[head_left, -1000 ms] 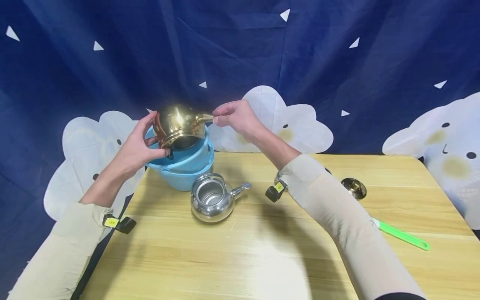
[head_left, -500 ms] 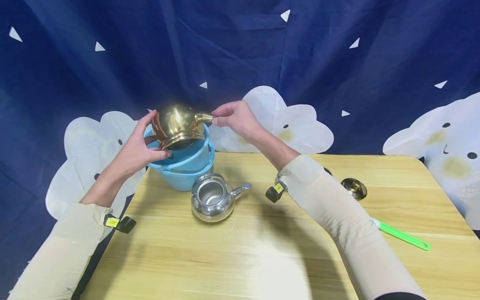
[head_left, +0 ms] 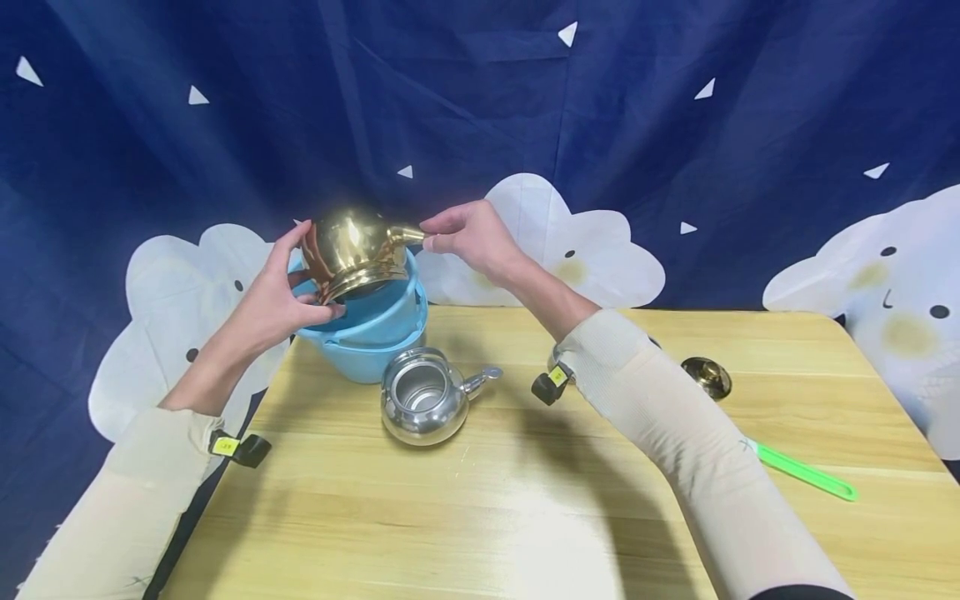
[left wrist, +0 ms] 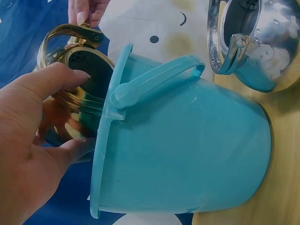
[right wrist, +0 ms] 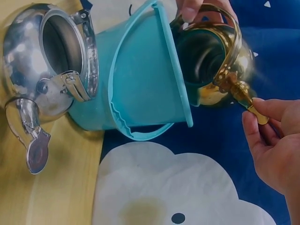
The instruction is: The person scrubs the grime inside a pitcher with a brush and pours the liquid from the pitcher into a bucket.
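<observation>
Over the blue bucket (head_left: pixel 367 362), my two hands hold a gold kettle (head_left: pixel 352 242), tipped so that its lidless mouth faces down toward the bucket. My left hand (head_left: pixel 273 296) grips the round body, thumb by the rim. The right hand (head_left: pixel 476 237) pinches the end of the spout between thumb and fingers. In the right wrist view the dark inside of the gold kettle (right wrist: pixel 201 56) shows beside the rim of the bucket (right wrist: pixel 176 65). A silver kettle (head_left: pixel 423 417), also lidless, stands upright on the table in front of the bucket, spout to the right.
On the right of the wooden table (head_left: pixel 450 533) lie a gold lid (head_left: pixel 707 377) and a tool with a green handle (head_left: pixel 806 472), its head hidden by my right sleeve. That sleeve also covers most of a shiny object. Behind hangs a blue curtain (head_left: pixel 480 83).
The gold kettle has tipped slightly further, and less of its dark opening shows in the head view. Both hands keep their holds and almost the same places.
</observation>
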`<state>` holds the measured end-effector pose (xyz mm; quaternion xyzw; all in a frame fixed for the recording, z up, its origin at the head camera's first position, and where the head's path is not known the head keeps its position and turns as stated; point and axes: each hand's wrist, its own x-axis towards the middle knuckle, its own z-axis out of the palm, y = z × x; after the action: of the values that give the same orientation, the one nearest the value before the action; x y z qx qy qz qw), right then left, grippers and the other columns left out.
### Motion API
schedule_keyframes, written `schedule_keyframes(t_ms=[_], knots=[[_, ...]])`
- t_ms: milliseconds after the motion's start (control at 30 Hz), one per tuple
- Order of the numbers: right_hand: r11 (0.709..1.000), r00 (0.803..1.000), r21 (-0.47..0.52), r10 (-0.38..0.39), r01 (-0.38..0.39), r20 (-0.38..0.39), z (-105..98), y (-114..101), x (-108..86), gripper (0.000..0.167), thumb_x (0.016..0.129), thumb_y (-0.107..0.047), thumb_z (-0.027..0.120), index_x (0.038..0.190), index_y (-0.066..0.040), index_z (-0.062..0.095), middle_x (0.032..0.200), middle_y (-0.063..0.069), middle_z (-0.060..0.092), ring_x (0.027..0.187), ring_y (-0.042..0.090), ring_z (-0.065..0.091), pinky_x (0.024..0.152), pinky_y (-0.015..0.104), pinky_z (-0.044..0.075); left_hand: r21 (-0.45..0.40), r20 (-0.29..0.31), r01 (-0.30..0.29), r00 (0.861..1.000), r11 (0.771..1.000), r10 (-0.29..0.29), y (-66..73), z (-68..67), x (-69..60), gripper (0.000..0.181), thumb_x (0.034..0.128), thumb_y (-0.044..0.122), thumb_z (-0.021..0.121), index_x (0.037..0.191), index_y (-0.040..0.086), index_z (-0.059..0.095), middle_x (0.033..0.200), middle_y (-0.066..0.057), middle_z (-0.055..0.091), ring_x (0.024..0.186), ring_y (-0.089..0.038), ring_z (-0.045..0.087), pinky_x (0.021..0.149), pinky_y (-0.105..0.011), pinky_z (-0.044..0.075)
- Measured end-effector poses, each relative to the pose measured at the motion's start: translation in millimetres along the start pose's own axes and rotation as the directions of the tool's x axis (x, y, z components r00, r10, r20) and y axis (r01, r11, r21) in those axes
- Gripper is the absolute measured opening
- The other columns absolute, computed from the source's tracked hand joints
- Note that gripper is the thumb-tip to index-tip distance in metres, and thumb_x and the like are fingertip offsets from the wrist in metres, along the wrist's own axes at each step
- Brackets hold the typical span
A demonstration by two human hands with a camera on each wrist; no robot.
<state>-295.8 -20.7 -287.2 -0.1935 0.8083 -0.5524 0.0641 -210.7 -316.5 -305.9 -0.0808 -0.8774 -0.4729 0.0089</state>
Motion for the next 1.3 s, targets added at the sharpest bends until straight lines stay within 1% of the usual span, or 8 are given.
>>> schedule_keyframes(t_ms=[133, 367, 467, 567, 767, 867, 1100, 1300], knots=[[1.0, 1.0, -0.005, -0.009, 0.009, 0.005, -0.4, 0.0, 0.0, 0.031, 0.091, -0.013, 0.08, 0.122, -0.008, 0.077, 0.123, 0.007, 0.077, 0.12, 0.02, 0.069, 0.106, 0.035, 0.057, -0.002, 0.009, -0.012, 1.0, 1.0, 0.012, -0.5, -0.9, -1.8, 0.127, 0.0782, -0.007, 0.082, 0.166, 0.034, 0.0, 0.173, -0.002, 0.001, 0.152, -0.049, 0.033, 0.089, -0.011, 0.056], [0.999, 0.999, -0.017, -0.033, 0.033, 0.0, -3.2, -1.2, 0.4, 0.031, 0.092, -0.014, 0.079, 0.123, -0.009, 0.077, 0.124, 0.007, 0.077, 0.121, 0.019, 0.069, 0.106, 0.032, 0.057, -0.067, 0.024, -0.057, 0.998, 0.996, 0.058, -1.9, 0.1, -4.3, 0.129, 0.0769, -0.016, 0.078, 0.165, 0.036, 0.0, 0.17, -0.002, -0.001, 0.154, -0.047, 0.029, 0.09, -0.01, 0.055], [0.999, 0.999, -0.021, -0.048, 0.048, -0.003, -4.6, -2.7, -0.1, 0.032, 0.091, -0.014, 0.079, 0.122, -0.009, 0.077, 0.123, 0.007, 0.077, 0.119, 0.018, 0.07, 0.105, 0.031, 0.057, -0.042, 0.001, -0.072, 0.997, 0.997, 0.072, -1.4, 0.9, -4.1, 0.129, 0.0762, -0.015, 0.079, 0.165, 0.037, 0.001, 0.169, -0.003, -0.001, 0.153, -0.048, 0.03, 0.093, -0.011, 0.054], [0.998, 0.998, -0.021, -0.06, 0.06, -0.005, -5.3, -3.7, -0.7, 0.032, 0.091, -0.013, 0.079, 0.122, -0.009, 0.077, 0.122, 0.007, 0.077, 0.118, 0.018, 0.071, 0.104, 0.031, 0.057, -0.015, -0.021, -0.085, 0.996, 0.996, 0.084, -0.7, 1.2, -3.8, 0.129, 0.0751, -0.014, 0.081, 0.165, 0.036, 0.002, 0.169, -0.004, 0.001, 0.151, -0.048, 0.033, 0.1, -0.016, 0.053], [0.997, 0.998, -0.031, -0.064, 0.064, -0.005, -4.8, -3.0, -0.7, 0.031, 0.092, -0.014, 0.079, 0.122, -0.01, 0.077, 0.123, 0.006, 0.077, 0.116, 0.017, 0.071, 0.103, 0.03, 0.058, 0.03, -0.048, -0.094, 0.994, 0.995, 0.096, 0.0, 1.1, -4.5, 0.129, 0.0739, -0.013, 0.082, 0.165, 0.033, 0.004, 0.169, -0.004, 0.003, 0.15, -0.049, 0.035, 0.11, -0.04, 0.049], [0.997, 0.997, -0.039, -0.073, 0.073, -0.005, -5.4, -2.9, -0.3, 0.031, 0.092, -0.015, 0.079, 0.122, -0.011, 0.077, 0.122, 0.006, 0.077, 0.115, 0.017, 0.071, 0.102, 0.029, 0.058, 0.049, -0.056, -0.092, 0.994, 0.995, 0.094, 0.3, 1.5, -4.9, 0.13, 0.0739, -0.013, 0.082, 0.166, 0.033, 0.002, 0.17, -0.003, 0.001, 0.15, -0.049, 0.035, 0.111, -0.047, 0.046], [0.992, 0.995, -0.076, -0.1, 0.101, 0.016, -7.2, -3.5, -0.5, 0.03, 0.092, -0.017, 0.08, 0.122, -0.011, 0.077, 0.122, 0.005, 0.078, 0.114, 0.016, 0.072, 0.102, 0.028, 0.058, 0.124, -0.056, -0.072, 0.995, 0.99, 0.079, 0.0, 0.0, -5.1, 0.134, 0.074, -0.006, 0.085, 0.167, 0.032, -0.004, 0.173, 0.0, -0.005, 0.147, -0.05, 0.038, 0.112, -0.038, 0.047], [0.983, 0.99, -0.117, -0.137, 0.14, 0.034, -7.3, -4.2, 0.0, 0.029, 0.092, -0.018, 0.079, 0.121, -0.01, 0.078, 0.12, 0.006, 0.078, 0.113, 0.017, 0.073, 0.101, 0.028, 0.058, 0.16, -0.055, -0.074, 0.995, 0.984, 0.084, -1.9, -2.5, -4.4, 0.134, 0.0728, -0.008, 0.084, 0.167, 0.03, -0.003, 0.174, -0.001, -0.005, 0.146, -0.052, 0.039, 0.11, -0.049, 0.046]])
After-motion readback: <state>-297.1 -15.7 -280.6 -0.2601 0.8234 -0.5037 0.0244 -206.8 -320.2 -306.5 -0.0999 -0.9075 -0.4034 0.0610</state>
